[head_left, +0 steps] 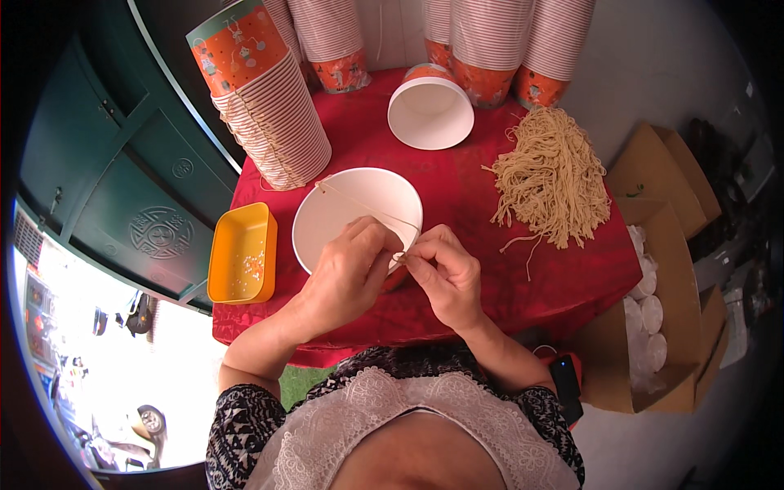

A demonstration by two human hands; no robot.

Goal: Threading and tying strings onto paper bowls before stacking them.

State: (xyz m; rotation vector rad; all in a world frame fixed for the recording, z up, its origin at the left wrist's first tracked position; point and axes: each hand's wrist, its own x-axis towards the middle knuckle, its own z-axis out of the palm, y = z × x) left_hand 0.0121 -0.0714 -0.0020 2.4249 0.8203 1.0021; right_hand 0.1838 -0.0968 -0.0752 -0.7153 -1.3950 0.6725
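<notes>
Got the right hand [447, 278] pinched nearly closed on some beige string [371, 209], right at the near-right rim of a white paper bucket [314, 227] on the red-covered table [572, 282]. Got the left hand [347, 269] curled just beside it, fingertips bunched; can't really make out the exact grip there. Also seeing string across to the far-left rim.

white bowl interior [327, 233], beige strings [557, 180], red tablecloth [563, 282]

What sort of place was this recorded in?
Probably a small, informal hand-work or packing space: a red-covered table bears a tall stack of paper tubs and a heap of beige cord, with an open cardboard box alongside.
</notes>
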